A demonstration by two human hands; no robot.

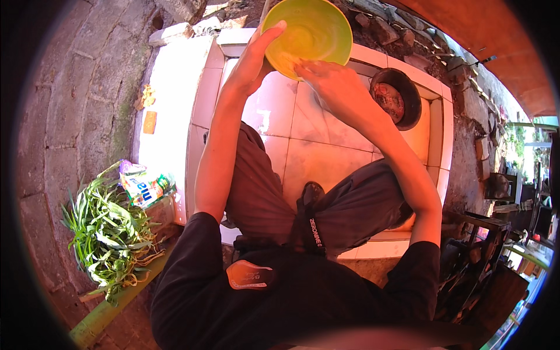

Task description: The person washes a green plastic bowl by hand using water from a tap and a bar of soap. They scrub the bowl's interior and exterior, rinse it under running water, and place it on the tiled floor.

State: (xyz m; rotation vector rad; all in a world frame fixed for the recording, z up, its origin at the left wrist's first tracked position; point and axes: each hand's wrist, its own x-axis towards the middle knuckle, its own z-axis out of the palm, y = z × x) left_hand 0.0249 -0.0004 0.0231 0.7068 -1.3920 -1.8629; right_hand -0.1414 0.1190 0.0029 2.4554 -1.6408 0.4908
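Note:
My left hand holds a yellow-green bowl by its left rim, the thumb over the edge and the other fingers mostly hidden behind. The bowl is tilted so that its inside faces me, and wet-looking streaks show in it. My right hand has its fingertips against the inner wall at the bowl's lower rim. Whether something lies under those fingers is hidden. Both hands are raised above a white-tiled basin, and I am seated or squatting with my knees apart over it.
A dark round bucket with unclear contents stands at the basin's right. An orange block and a yellow crumpled piece lie on the sunlit left ledge. Nearby are a printed plastic packet, leafy greens and a bamboo pole.

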